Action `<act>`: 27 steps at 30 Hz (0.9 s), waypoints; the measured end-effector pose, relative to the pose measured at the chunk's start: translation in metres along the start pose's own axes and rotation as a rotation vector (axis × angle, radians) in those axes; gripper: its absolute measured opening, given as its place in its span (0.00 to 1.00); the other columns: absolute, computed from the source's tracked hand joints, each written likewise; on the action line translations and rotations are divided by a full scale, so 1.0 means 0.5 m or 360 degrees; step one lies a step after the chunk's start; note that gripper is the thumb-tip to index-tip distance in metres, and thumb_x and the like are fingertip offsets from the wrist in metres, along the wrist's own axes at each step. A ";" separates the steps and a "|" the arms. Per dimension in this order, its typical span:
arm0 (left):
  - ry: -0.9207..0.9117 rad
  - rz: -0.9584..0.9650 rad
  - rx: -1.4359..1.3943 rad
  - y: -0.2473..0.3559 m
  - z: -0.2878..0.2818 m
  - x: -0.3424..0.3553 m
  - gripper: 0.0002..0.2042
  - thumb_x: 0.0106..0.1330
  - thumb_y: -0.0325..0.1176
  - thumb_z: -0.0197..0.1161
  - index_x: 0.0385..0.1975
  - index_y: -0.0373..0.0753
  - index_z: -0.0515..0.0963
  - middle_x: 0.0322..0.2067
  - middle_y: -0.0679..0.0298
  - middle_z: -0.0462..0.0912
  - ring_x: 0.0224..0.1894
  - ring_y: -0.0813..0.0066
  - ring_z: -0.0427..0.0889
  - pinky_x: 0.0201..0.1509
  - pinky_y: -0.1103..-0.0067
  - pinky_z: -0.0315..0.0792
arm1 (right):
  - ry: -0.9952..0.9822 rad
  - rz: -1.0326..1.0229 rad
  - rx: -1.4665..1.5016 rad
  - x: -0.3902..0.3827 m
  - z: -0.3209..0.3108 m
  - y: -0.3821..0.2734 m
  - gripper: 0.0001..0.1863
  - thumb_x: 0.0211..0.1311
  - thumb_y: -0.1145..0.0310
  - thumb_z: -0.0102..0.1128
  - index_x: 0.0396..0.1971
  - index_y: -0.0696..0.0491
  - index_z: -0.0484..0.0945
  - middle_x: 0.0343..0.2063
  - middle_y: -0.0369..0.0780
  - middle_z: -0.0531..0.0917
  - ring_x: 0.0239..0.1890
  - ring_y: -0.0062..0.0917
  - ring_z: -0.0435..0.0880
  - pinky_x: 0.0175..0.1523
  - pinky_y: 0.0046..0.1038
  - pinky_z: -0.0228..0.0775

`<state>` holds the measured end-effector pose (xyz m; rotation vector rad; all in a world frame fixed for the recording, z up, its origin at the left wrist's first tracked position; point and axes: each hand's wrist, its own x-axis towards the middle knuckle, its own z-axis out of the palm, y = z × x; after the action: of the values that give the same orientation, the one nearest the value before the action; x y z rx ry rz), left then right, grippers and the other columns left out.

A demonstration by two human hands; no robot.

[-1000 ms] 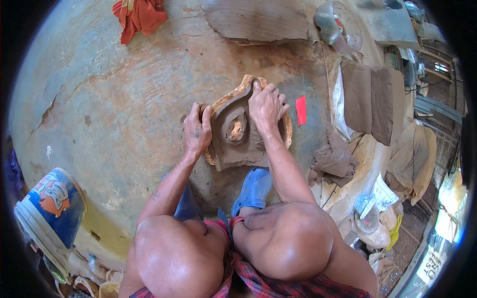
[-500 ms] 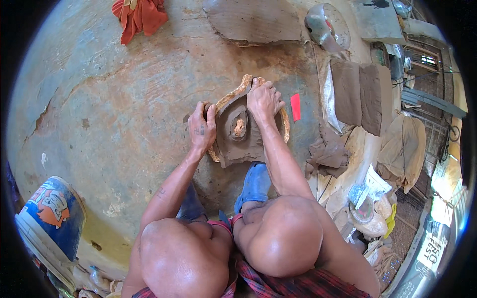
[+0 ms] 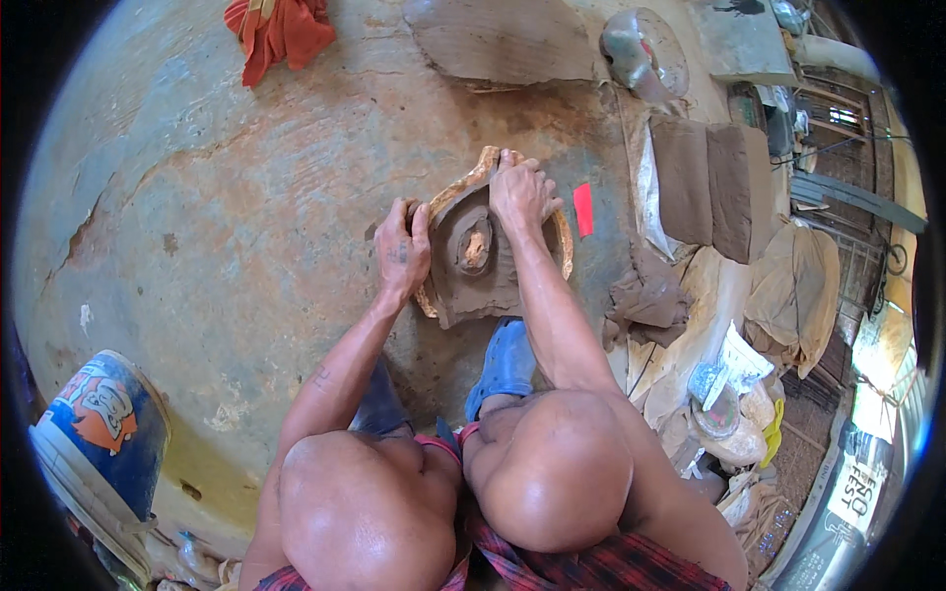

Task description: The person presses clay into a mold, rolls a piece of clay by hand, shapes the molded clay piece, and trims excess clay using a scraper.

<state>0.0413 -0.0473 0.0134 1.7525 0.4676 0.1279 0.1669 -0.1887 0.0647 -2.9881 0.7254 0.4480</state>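
On the floor in front of my feet lies a tan mould (image 3: 566, 246) with a rough, curved rim. Grey-brown wet clay (image 3: 490, 295) lines it, and a raised oval in the middle surrounds a patch of bare orange (image 3: 476, 250). My left hand (image 3: 402, 246) grips the left edge, thumb and fingers bent around it. At the far side my right hand (image 3: 522, 194) presses its thumb near the top of the rim, fingers curled over the far right edge. Its forearm covers part of the clay. The fingertips under the rim are hidden.
A red strip (image 3: 583, 210) lies right of the mould. Clay slabs (image 3: 685, 182) and a clay lump (image 3: 650, 303) sit further right. Another big clay piece (image 3: 503, 44) and a red cloth (image 3: 281, 37) are at the far side. A blue bucket (image 3: 113, 433) stands at left.
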 end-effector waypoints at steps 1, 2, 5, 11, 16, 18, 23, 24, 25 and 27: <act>0.0002 -0.0018 -0.0008 -0.001 0.001 0.004 0.12 0.76 0.37 0.61 0.42 0.32 0.79 0.36 0.44 0.86 0.39 0.42 0.86 0.43 0.59 0.77 | 0.0014 -0.0004 -0.0001 0.005 -0.003 0.003 0.36 0.80 0.41 0.39 0.62 0.61 0.74 0.62 0.53 0.80 0.69 0.49 0.72 0.70 0.62 0.53; 0.0001 0.0005 -0.0003 -0.001 0.002 0.005 0.12 0.76 0.37 0.61 0.42 0.32 0.79 0.35 0.44 0.86 0.38 0.43 0.86 0.43 0.58 0.77 | -0.0035 0.0005 0.0024 0.007 -0.005 0.006 0.36 0.80 0.41 0.38 0.62 0.61 0.74 0.63 0.53 0.80 0.70 0.49 0.72 0.72 0.62 0.52; 0.0002 0.0022 0.0039 -0.004 -0.002 0.004 0.12 0.76 0.37 0.61 0.42 0.32 0.79 0.35 0.44 0.86 0.39 0.42 0.86 0.43 0.58 0.77 | -0.0223 -0.0011 0.0067 0.020 -0.026 0.016 0.36 0.81 0.41 0.36 0.65 0.59 0.73 0.65 0.53 0.78 0.71 0.49 0.72 0.74 0.65 0.50; -0.0059 -0.0014 0.0030 0.004 -0.006 0.004 0.12 0.76 0.38 0.61 0.41 0.32 0.78 0.35 0.43 0.85 0.40 0.38 0.85 0.42 0.57 0.76 | 0.0228 -0.0831 0.0638 0.027 -0.017 0.083 0.29 0.78 0.55 0.50 0.73 0.50 0.68 0.63 0.55 0.77 0.66 0.51 0.75 0.69 0.47 0.69; -0.0069 -0.0035 0.0005 0.015 -0.007 0.010 0.12 0.75 0.37 0.61 0.41 0.32 0.78 0.36 0.42 0.85 0.41 0.37 0.85 0.42 0.57 0.76 | -0.0327 -0.1584 -0.0054 0.123 -0.119 0.096 0.38 0.56 0.53 0.77 0.67 0.50 0.77 0.58 0.50 0.82 0.61 0.47 0.80 0.67 0.42 0.72; -0.0058 -0.0031 0.0020 0.012 -0.010 0.008 0.12 0.75 0.37 0.61 0.41 0.32 0.78 0.36 0.42 0.85 0.41 0.38 0.85 0.42 0.57 0.76 | -0.0448 -0.1649 -0.0290 0.134 -0.146 0.045 0.38 0.52 0.53 0.79 0.63 0.51 0.79 0.56 0.50 0.83 0.60 0.46 0.81 0.64 0.42 0.73; -0.0065 -0.0048 0.0017 0.005 -0.008 0.008 0.12 0.75 0.37 0.62 0.42 0.32 0.78 0.36 0.42 0.85 0.41 0.38 0.85 0.42 0.58 0.77 | -0.0714 -0.1650 -0.0749 0.171 -0.152 -0.032 0.32 0.42 0.52 0.84 0.46 0.54 0.87 0.38 0.50 0.88 0.46 0.48 0.87 0.50 0.46 0.78; -0.0064 -0.0049 0.0034 0.002 -0.011 0.006 0.12 0.75 0.37 0.62 0.42 0.32 0.78 0.36 0.42 0.85 0.41 0.38 0.85 0.42 0.58 0.77 | -0.0655 -0.1687 -0.0624 0.172 -0.146 -0.031 0.29 0.40 0.53 0.85 0.42 0.54 0.88 0.34 0.50 0.88 0.42 0.49 0.88 0.46 0.46 0.77; -0.0060 -0.0054 0.0041 0.004 -0.011 0.007 0.12 0.75 0.37 0.62 0.42 0.32 0.78 0.36 0.42 0.85 0.41 0.38 0.85 0.42 0.58 0.77 | -0.0661 -0.1694 -0.0620 0.177 -0.148 -0.040 0.29 0.40 0.53 0.85 0.42 0.54 0.88 0.34 0.50 0.88 0.42 0.49 0.88 0.46 0.46 0.77; -0.0072 -0.0058 0.0024 0.008 -0.011 0.007 0.12 0.75 0.37 0.62 0.42 0.32 0.79 0.36 0.43 0.85 0.40 0.39 0.85 0.42 0.58 0.77 | -0.0845 -0.1650 -0.0706 0.193 -0.153 -0.062 0.26 0.41 0.55 0.85 0.38 0.54 0.89 0.32 0.49 0.89 0.40 0.47 0.88 0.45 0.44 0.77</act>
<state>0.0434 -0.0416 0.0179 1.7569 0.4684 0.0593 0.2836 -0.2114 0.1093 -2.8114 -1.0165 1.2934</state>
